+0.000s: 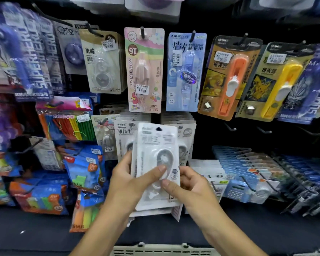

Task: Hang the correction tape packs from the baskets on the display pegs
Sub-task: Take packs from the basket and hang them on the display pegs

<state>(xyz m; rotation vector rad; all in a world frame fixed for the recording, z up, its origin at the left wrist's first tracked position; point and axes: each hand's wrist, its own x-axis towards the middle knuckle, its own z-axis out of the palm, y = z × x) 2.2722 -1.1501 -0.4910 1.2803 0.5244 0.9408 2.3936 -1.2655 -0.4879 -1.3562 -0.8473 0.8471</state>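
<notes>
A white correction tape pack (156,145) with a grey dispenser is held upright in front of the display. My left hand (132,179) grips its left edge, thumb pressed on the blister. My right hand (187,185) pinches its lower right side. A few more packs sit behind it in my hands. Its hang hole (158,129) sits level with a row of the same white packs (125,133) hanging on pegs behind. The rim of a beige basket (163,251) shows at the bottom edge.
Pegs above carry a pink My Melody pack (144,71), a blue pack (185,71), and orange (229,76) and yellow (273,82) packs. Bare pegs (231,128) stick out at the right. Blue packs (235,159) and calculators (236,191) lie lower right; colourful packs (68,124) crowd the left.
</notes>
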